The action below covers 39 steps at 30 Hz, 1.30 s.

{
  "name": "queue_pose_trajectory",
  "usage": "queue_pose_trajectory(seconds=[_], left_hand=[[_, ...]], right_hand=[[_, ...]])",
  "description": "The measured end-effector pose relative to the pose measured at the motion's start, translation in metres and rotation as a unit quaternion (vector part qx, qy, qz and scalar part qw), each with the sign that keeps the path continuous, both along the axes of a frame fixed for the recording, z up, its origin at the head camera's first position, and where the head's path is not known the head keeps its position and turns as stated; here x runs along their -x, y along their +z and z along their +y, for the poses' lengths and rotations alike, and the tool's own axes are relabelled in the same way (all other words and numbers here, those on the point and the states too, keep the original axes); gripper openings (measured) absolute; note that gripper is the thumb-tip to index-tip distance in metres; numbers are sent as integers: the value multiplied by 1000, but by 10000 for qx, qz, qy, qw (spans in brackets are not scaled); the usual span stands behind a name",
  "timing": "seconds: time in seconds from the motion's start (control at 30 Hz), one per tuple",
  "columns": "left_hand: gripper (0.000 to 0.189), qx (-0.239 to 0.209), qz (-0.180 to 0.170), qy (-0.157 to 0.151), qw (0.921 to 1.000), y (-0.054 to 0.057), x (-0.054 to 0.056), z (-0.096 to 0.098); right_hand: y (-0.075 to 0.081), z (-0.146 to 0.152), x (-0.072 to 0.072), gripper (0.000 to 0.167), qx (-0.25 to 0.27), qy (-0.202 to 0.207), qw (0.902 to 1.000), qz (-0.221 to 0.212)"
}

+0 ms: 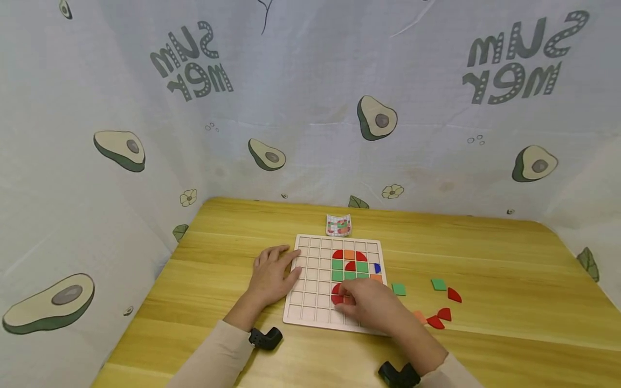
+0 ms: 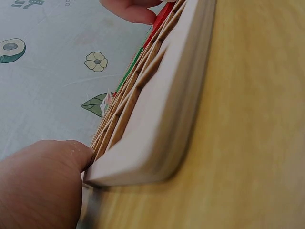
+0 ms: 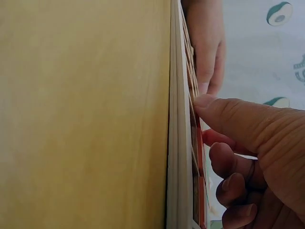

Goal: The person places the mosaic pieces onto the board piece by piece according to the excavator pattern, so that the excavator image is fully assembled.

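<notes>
Near the middle of the wooden tabletop (image 1: pixel 233 242) lies a square grid board (image 1: pixel 309 299). The hands are apart: the left hand (image 1: pixel 271 276), fingers spread, rests on the board's nine o'clock edge; the right hand (image 1: pixel 372 305), toward four, has fingertips at a red piece (image 1: pixel 335 298) (pinching or merely touching, I cannot tell). A small picture card (image 1: pixel 338 226) sits at twelve, loose green squares (image 1: pixel 399 289) at three.

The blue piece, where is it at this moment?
In the head view, the blue piece lies in the rightmost column of the board, right of a green square and just above an orange piece.
</notes>
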State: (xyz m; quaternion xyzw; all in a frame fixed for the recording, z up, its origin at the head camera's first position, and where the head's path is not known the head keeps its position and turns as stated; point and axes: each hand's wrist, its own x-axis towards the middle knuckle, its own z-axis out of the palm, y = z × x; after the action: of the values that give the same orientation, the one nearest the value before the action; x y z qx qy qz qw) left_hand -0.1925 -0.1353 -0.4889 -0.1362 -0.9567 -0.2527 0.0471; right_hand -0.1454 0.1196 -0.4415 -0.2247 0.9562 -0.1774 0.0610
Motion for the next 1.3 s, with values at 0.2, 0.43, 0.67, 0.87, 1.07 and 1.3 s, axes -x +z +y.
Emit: queue_pose_trajectory(seconds=[0.2, 0.43, 0.67, 0.87, 1.07, 1.3], left_hand=[[47, 39, 82, 1, 10000, -1, 0, 0], [46, 26, 122, 6, 9999, -1, 0, 0], [46, 53, 142, 13, 9999, 0, 0, 1], [46, 18, 137, 21, 9999, 1, -1, 1], [45, 22, 141, 20, 9999, 0, -1, 1], [46, 15, 128, 23, 9999, -1, -1, 1]], right_hand=[[1, -2, 0, 22, -53, -9, 10000, -9], [9, 5, -1, 18, 115, -225, 9994, -245], [17, 27, 3, 14, 258, -652, 9959, -567], [20, 63, 4, 18, 599, -897, 9894, -967], [18, 104, 2, 22, 639, -992, 9879, -1006], [13, 138, -3, 23, 643, -1026, 9874, -1022]])
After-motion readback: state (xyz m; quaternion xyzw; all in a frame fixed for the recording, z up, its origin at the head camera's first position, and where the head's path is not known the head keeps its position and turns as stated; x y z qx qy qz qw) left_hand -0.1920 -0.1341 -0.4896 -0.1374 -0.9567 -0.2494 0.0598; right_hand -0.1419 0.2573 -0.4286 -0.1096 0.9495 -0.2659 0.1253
